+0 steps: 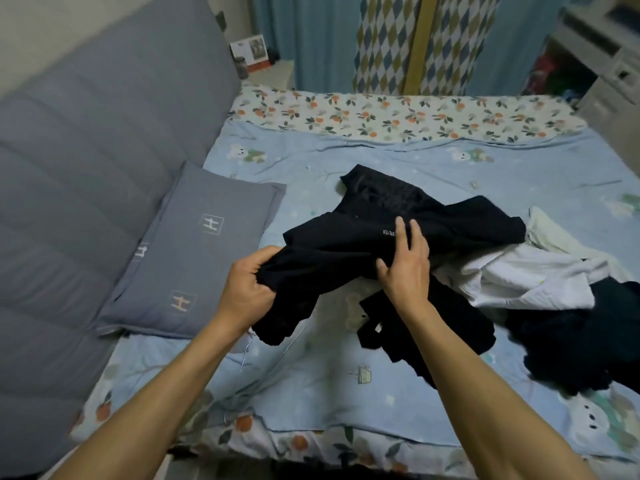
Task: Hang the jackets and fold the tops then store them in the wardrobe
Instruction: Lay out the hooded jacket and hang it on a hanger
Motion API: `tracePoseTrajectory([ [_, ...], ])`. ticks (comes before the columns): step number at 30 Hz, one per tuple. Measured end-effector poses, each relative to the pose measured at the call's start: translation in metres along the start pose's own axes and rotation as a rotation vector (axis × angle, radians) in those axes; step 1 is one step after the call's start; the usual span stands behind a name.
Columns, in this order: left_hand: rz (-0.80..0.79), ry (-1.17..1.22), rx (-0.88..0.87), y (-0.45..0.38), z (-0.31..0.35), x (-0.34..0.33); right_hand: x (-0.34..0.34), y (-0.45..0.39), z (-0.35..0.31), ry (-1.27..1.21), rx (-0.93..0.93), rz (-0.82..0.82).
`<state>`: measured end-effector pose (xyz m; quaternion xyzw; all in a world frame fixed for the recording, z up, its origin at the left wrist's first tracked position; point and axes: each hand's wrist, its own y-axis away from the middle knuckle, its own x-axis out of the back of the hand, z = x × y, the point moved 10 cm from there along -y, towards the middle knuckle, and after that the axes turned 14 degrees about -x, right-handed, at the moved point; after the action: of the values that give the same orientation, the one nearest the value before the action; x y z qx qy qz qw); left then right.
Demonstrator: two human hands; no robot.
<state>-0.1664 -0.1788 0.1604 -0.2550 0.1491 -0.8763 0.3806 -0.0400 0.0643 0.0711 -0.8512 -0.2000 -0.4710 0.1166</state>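
Observation:
A black top [346,237] with small white lettering lies crumpled over the middle of the light blue bed sheet [311,386]. My left hand [247,289] is closed around a bunched edge of it, lifting that part off the bed. My right hand [405,261] pinches the same black top near the lettering, fingers partly spread over the cloth. To the right lies a white top [526,275], and a dark navy garment [588,341] is heaped at the right edge. Another black piece [436,327] lies under my right forearm.
A grey pillow [194,258] rests on the left beside the grey padded headboard [86,168]. A thin wire hanger [249,351] peeks out below the black top. Patterned curtains [415,39] hang behind the bed, and a white shelf unit [609,64] stands at the far right.

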Motion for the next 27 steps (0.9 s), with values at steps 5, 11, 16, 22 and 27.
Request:
tracePoseTrajectory([
  [5, -0.027, -0.087, 0.003, 0.022, 0.0, 0.019, -0.032, 0.021, -0.045, 0.085, 0.145, -0.279],
  [11, -0.755, -0.907, 0.265, 0.06, -0.056, 0.014, -0.036, 0.094, -0.105, -0.203, 0.387, -0.424],
  [16, -0.349, -0.287, 0.106, 0.052, -0.023, -0.022, -0.02, 0.109, -0.119, -0.361, 0.418, -0.468],
  [22, -0.272, -0.434, 0.538, 0.091, -0.119, 0.007, -0.04, 0.095, -0.054, -0.16, 0.235, -0.546],
  [27, -0.75, -0.543, 0.668, 0.121, -0.146, -0.026, -0.058, 0.089, 0.019, -0.068, 0.018, -0.592],
])
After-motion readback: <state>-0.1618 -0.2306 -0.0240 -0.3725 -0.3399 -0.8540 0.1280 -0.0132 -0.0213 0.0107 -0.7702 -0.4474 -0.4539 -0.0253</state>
